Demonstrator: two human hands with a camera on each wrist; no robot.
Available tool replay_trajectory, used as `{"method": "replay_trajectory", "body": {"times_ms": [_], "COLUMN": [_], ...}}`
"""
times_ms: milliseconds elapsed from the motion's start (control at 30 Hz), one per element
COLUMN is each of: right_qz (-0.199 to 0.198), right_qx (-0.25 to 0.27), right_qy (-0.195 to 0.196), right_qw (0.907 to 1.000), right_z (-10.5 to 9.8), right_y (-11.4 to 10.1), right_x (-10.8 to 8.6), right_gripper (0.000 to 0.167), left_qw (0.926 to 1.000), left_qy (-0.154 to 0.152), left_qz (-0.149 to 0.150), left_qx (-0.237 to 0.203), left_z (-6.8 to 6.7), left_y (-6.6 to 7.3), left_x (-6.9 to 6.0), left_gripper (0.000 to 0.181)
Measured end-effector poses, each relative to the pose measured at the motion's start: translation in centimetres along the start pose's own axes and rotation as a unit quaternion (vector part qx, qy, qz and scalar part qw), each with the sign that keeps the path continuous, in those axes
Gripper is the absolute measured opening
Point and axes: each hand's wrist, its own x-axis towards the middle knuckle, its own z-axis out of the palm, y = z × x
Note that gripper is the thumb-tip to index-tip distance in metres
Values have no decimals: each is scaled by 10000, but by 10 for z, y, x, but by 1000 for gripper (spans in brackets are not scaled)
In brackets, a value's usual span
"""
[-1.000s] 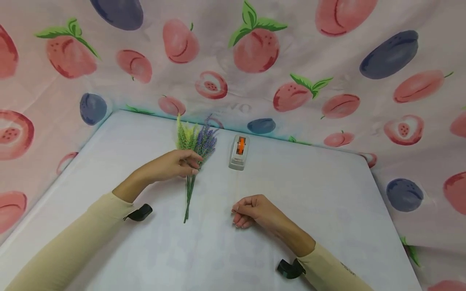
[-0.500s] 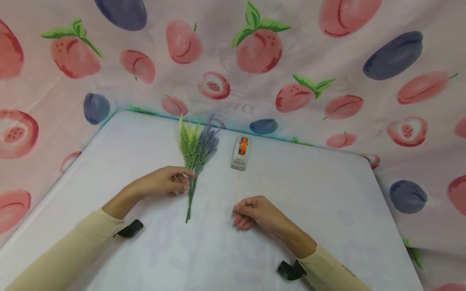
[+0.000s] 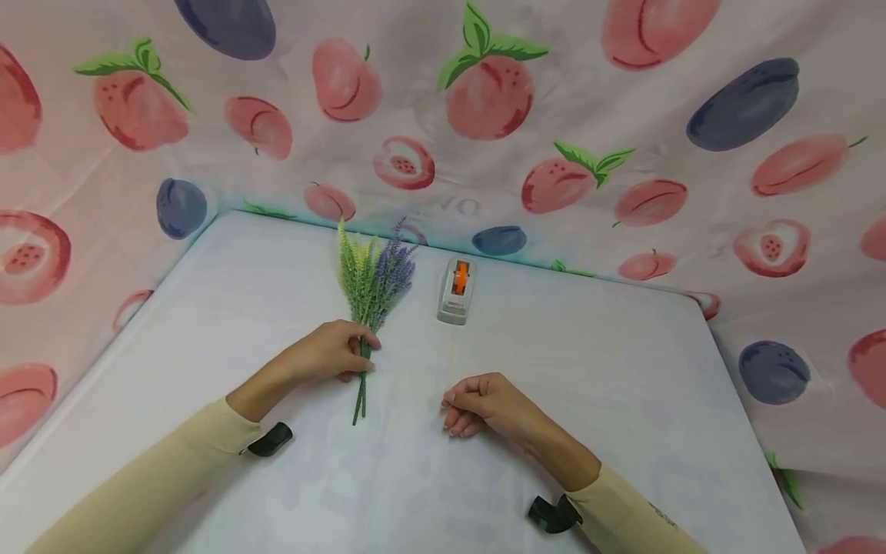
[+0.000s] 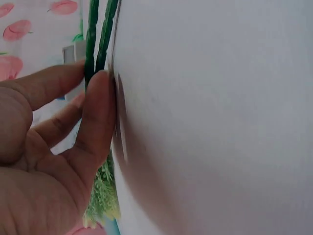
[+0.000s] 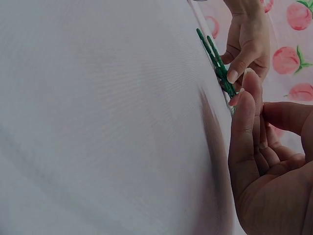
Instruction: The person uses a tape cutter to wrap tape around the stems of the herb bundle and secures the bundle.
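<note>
A bunch of artificial flowers [image 3: 377, 281], with yellow-green and purple sprigs, lies on the white table in the head view, its blooms pointing to the back edge. My left hand [image 3: 335, 354] pinches its green stems [image 4: 91, 41] between thumb and fingers, just below the blooms. The two lower stem ends stick out beneath that hand. My right hand [image 3: 481, 404] rests low over the table to the right of the stems, fingers loosely curled. In the right wrist view no object shows in the right hand's fingers [image 5: 243, 129].
A grey tape dispenser [image 3: 456, 292] with an orange wheel stands at the back, right of the flowers. A fruit-print cloth [image 3: 443, 177] hangs behind the white table [image 3: 588, 369] and at its sides. Black wrist cameras [image 3: 271, 440] sit at both cuffs.
My left hand first drew back from the blooms down toward the stems, then moved slightly right and took hold of them. My right hand has stayed in place.
</note>
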Motion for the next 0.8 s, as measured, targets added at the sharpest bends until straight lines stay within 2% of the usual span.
{"method": "replay_trajectory", "body": {"times_ms": [167, 433, 600, 667, 800], "right_qz": [11, -21, 26, 42, 36], "right_qx": [22, -34, -7, -12, -32], "right_qy": [-2, 10, 33, 40, 48], "right_qw": [10000, 10000, 10000, 10000, 10000], "right_z": [0, -1, 0, 0, -1], "right_y": [1, 1, 1, 1, 1], "right_x": [1, 1, 1, 0, 0], "right_gripper": [28, 28, 27, 27, 28], "left_qw": [9995, 9987, 9968, 9958, 9911], "left_qy": [258, 455, 665, 726, 669], "left_qz": [-203, -229, -403, -433, -281], "left_qx": [-44, -83, -172, -350, -1118], "left_z": [6, 10, 12, 12, 9], "left_y": [3, 5, 7, 7, 6], "left_x": [1, 1, -3, -5, -8], "left_gripper": [32, 32, 33, 35, 45]}}
